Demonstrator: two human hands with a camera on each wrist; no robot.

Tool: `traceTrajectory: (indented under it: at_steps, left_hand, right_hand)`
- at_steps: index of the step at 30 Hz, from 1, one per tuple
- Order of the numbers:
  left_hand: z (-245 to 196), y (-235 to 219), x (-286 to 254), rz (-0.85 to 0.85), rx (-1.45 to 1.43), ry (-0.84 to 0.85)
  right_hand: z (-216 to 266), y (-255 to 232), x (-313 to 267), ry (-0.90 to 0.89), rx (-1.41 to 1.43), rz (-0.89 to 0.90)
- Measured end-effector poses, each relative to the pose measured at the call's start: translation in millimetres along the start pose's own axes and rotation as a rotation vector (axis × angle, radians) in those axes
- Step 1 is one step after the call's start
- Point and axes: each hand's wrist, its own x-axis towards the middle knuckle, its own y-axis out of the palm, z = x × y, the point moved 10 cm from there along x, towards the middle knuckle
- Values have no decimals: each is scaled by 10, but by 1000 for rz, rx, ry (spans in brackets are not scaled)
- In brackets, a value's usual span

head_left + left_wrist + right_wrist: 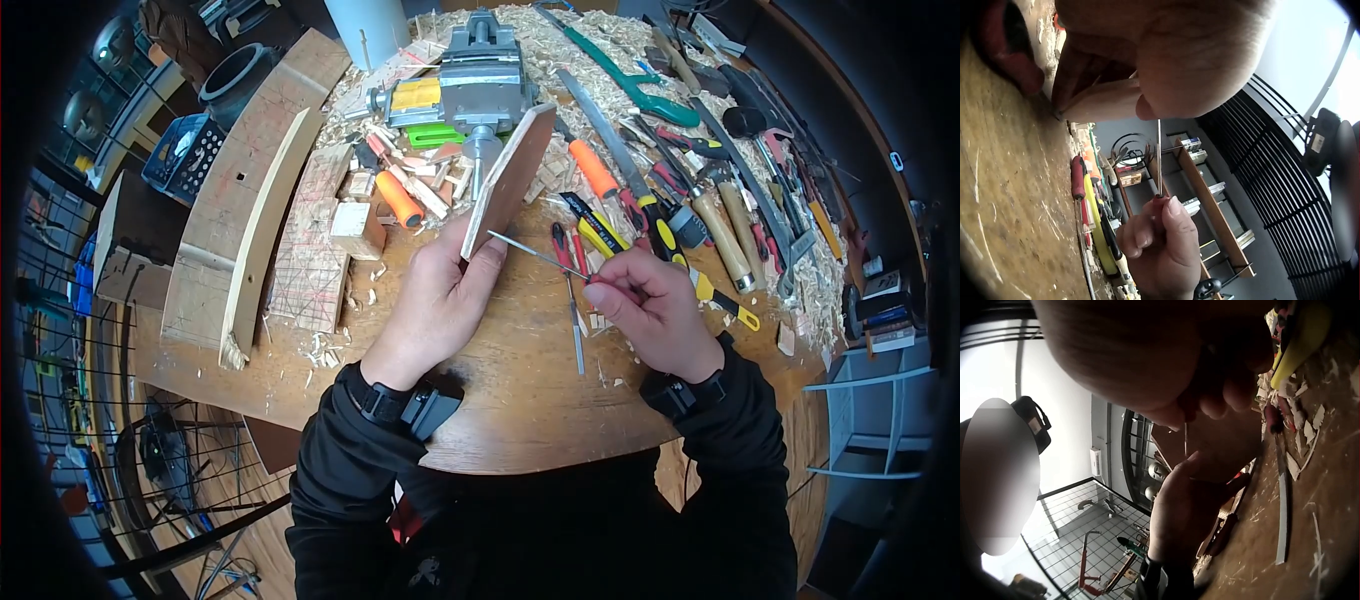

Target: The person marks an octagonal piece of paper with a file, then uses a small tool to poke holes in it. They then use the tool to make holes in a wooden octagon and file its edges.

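My left hand (435,295) grips a flat wooden piece (517,180) by its lower end, holding it on edge and tilted above the bench. Between thumb and fingers of my right hand (655,305) is the red handle of a thin needle file (535,253). The metal shaft points left, its tip at the near edge of the wood. In the left wrist view, the file (1159,159) runs up toward the left hand (1204,56). A second slim file (1283,512) lies on the bench below the right hand.
Behind the wood stands a metal vise (482,85) amid shavings. Orange-handled tools (400,200), a yellow utility knife (600,228) and several chisels and files crowd the right. Wood blocks (357,230) and a long curved strip (262,240) lie left. The bench's front edge (530,468) is near my body.
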Motion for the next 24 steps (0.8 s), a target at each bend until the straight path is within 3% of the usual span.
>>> traceTrajectory:
  at_steps: [4, 22, 24]
  left_hand:
    - [-45, -2, 1, -20, -5, 69]
    - [-37, 86, -7, 84, 70, -21]
    - [-155, 73, -14, 39, 76, 139]
  right_hand:
    - [-34, 28, 3, 22, 4, 35]
    - [-147, 100, 17, 31, 4, 84]
    - [-152, 110, 15, 34, 19, 93]
